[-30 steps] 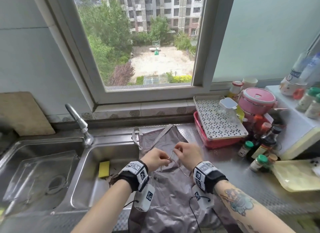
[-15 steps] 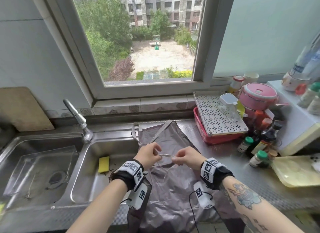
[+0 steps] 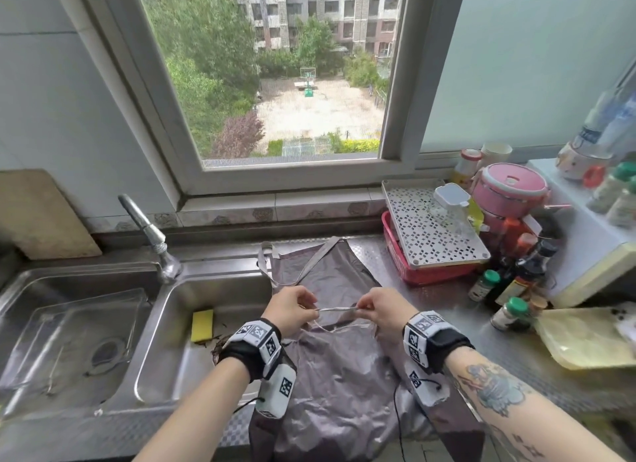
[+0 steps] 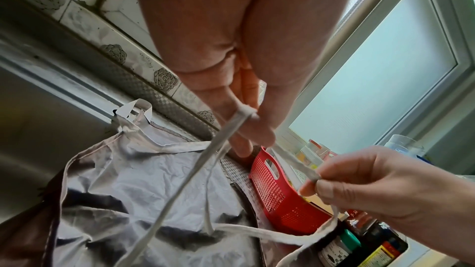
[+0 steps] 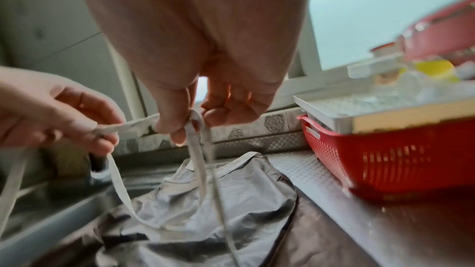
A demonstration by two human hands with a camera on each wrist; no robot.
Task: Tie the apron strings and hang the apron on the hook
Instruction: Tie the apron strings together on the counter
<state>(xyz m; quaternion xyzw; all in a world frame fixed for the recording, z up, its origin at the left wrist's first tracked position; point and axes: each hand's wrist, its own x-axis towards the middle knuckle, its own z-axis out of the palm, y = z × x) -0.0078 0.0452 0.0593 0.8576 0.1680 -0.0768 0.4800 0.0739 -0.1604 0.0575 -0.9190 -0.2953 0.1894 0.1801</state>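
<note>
A grey-purple apron (image 3: 330, 375) lies flat on the steel counter beside the sink, its lower part hanging over the front edge. Its neck loop (image 3: 272, 258) lies at the far end. Above the apron both hands hold the pale apron strings (image 3: 339, 309) taut between them. My left hand (image 3: 290, 308) pinches the strings (image 4: 241, 117) between thumb and fingers. My right hand (image 3: 378, 310) pinches the other end (image 5: 191, 123), and loops of string (image 5: 123, 186) hang down onto the apron (image 5: 231, 200). No hook is in view.
A double steel sink (image 3: 161, 341) with a tap (image 3: 151, 238) and a yellow sponge (image 3: 202, 325) lies left. A red basket (image 3: 423, 272) under a white perforated tray (image 3: 423, 227), several bottles (image 3: 509, 282) and a pink pot (image 3: 509, 193) crowd the right.
The hands have drawn apart sideways, pulling the string straight and taut between them; a second ago they were close together with the string slack.
</note>
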